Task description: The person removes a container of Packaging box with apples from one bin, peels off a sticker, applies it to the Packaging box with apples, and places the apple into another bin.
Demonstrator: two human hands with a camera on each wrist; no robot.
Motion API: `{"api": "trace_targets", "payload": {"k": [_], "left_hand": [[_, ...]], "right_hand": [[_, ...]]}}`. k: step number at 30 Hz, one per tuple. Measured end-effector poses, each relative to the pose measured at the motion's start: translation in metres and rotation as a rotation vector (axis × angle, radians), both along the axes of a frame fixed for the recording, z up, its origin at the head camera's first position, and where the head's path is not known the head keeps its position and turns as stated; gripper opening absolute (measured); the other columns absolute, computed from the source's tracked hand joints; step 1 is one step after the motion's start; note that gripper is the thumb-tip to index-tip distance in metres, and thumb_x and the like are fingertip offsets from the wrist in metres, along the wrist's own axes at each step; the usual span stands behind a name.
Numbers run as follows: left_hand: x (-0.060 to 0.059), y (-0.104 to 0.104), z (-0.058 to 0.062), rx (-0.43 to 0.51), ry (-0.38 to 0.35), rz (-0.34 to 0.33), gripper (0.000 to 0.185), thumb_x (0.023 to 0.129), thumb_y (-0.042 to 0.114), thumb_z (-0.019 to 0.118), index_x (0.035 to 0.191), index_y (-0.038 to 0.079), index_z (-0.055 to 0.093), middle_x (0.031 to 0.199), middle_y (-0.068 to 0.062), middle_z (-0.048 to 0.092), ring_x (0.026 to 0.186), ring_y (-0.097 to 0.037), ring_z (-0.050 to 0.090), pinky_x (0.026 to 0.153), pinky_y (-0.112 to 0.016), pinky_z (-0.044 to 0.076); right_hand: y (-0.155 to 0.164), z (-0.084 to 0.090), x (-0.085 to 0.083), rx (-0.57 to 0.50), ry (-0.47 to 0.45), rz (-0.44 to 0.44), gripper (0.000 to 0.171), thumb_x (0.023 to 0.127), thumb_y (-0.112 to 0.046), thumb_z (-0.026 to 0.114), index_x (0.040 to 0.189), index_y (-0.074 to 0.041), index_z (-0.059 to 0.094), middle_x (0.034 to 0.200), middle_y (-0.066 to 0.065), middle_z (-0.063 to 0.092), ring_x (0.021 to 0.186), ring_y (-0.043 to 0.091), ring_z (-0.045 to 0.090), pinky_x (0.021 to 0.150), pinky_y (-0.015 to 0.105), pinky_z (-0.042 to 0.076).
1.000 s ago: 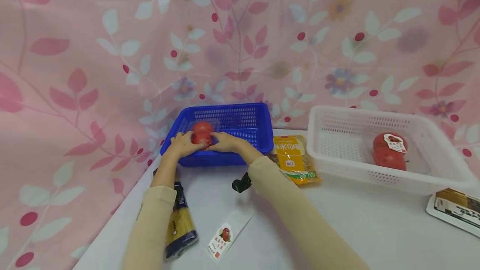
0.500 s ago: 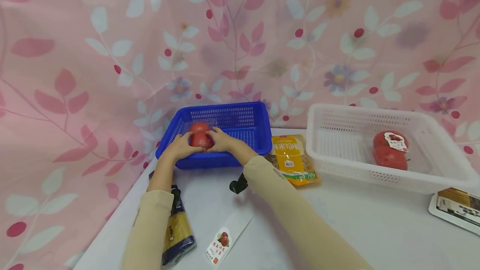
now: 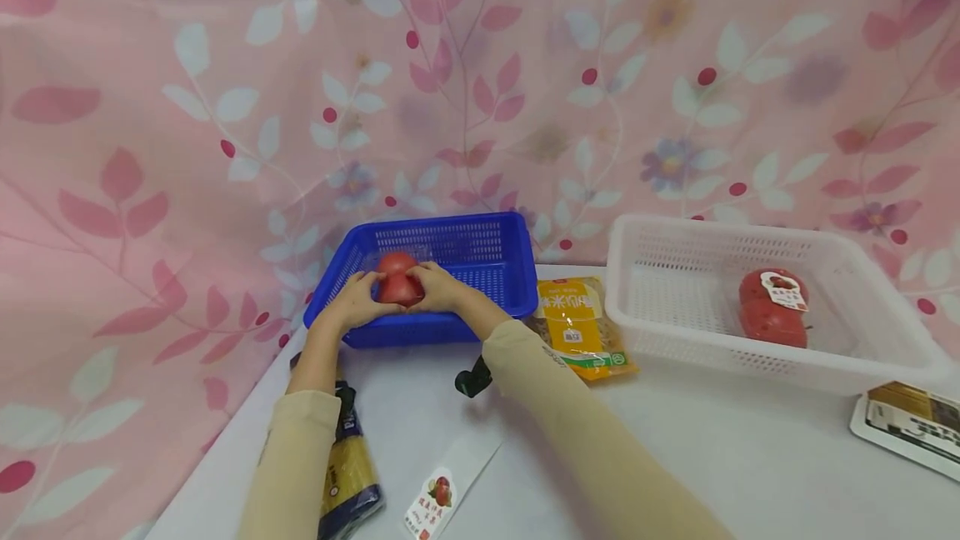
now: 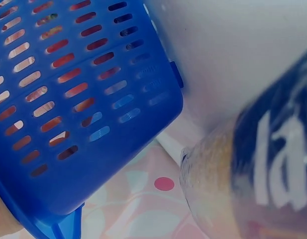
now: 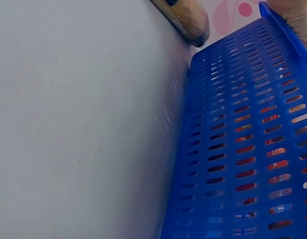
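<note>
A: Inside the blue basket (image 3: pixel 480 261), near its front wall, we hold 1 pack of tomatoes (image 3: pixel 396 280).

B: Confirmed. Our left hand (image 3: pixel 356 300) and right hand (image 3: pixel 442 288) grip it from opposite sides, fingers curled.

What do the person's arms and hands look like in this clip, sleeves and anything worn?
Both arms wear long, close-fitting beige sleeves ending at the wrists. The left hand and right hand are bare, no gloves or rings visible. A small black device hangs under the right forearm.
</note>
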State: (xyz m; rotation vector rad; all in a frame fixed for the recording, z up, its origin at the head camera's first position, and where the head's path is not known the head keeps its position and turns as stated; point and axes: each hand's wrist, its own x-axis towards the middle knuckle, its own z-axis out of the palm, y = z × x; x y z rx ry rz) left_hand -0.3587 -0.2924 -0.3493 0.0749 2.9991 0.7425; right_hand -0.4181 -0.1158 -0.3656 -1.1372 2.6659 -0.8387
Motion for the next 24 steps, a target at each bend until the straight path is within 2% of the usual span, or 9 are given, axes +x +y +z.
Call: {"api": "trace_targets", "payload": {"k": [4, 8, 11, 15, 19, 24], "left_hand": [[0.004, -0.002, -0.002, -0.025, 0.044, -0.020, 0.083, 0.078, 0.052, 0.065, 0.137, 0.001, 0.036, 0.145, -0.028, 0.020, 0.130, -0.046, 0.019, 0.098, -0.062, 0.023], [0.003, -0.003, -0.001, -0.042, 0.078, -0.033, 0.081, 0.079, 0.054, 0.063, 0.136, 0.003, 0.037, 0.140, -0.026, 0.032, 0.126, -0.046, 0.030, 0.097, -0.061, 0.027], [0.002, -0.002, -0.001, -0.046, 0.086, -0.026, 0.081, 0.079, 0.055, 0.062, 0.136, 0.003, 0.037, 0.136, -0.026, 0.039, 0.122, -0.045, 0.035, 0.095, -0.060, 0.030], [0.002, -0.001, -0.001, -0.043, 0.088, -0.017, 0.083, 0.080, 0.057, 0.059, 0.139, 0.004, 0.034, 0.138, -0.026, 0.036, 0.124, -0.045, 0.034, 0.096, -0.060, 0.030], [0.002, -0.001, -0.002, -0.042, 0.101, -0.041, 0.082, 0.082, 0.056, 0.057, 0.141, 0.005, 0.034, 0.143, -0.025, 0.029, 0.127, -0.046, 0.029, 0.098, -0.061, 0.027], [0.004, 0.000, -0.002, -0.035, 0.110, -0.069, 0.078, 0.083, 0.055, 0.057, 0.140, 0.007, 0.036, 0.145, -0.021, 0.026, 0.129, -0.045, 0.026, 0.099, -0.060, 0.025]], "right_hand": [[0.001, 0.000, 0.003, -0.033, -0.049, -0.018, 0.067, 0.078, -0.032, 0.072, 0.134, -0.009, 0.043, 0.142, 0.011, 0.034, 0.127, 0.026, 0.037, 0.097, 0.039, 0.039], [0.003, 0.003, 0.004, -0.048, -0.078, -0.008, 0.066, 0.080, -0.032, 0.068, 0.136, -0.009, 0.041, 0.144, 0.011, 0.032, 0.126, 0.027, 0.037, 0.098, 0.041, 0.037], [0.003, 0.005, 0.004, -0.050, -0.078, 0.000, 0.065, 0.082, -0.031, 0.066, 0.137, -0.007, 0.040, 0.144, 0.012, 0.032, 0.130, 0.027, 0.033, 0.099, 0.042, 0.036], [0.004, 0.007, 0.005, -0.036, -0.047, -0.015, 0.063, 0.083, -0.030, 0.066, 0.136, -0.007, 0.041, 0.143, 0.012, 0.035, 0.132, 0.027, 0.030, 0.101, 0.042, 0.033], [0.006, 0.007, 0.006, -0.023, -0.007, -0.022, 0.062, 0.083, -0.030, 0.067, 0.135, -0.007, 0.043, 0.139, 0.011, 0.040, 0.126, 0.026, 0.038, 0.099, 0.037, 0.037], [0.009, 0.011, 0.010, -0.016, -0.009, -0.011, 0.063, 0.083, -0.032, 0.066, 0.135, -0.006, 0.043, 0.136, 0.012, 0.044, 0.120, 0.025, 0.045, 0.094, 0.034, 0.042]]}}
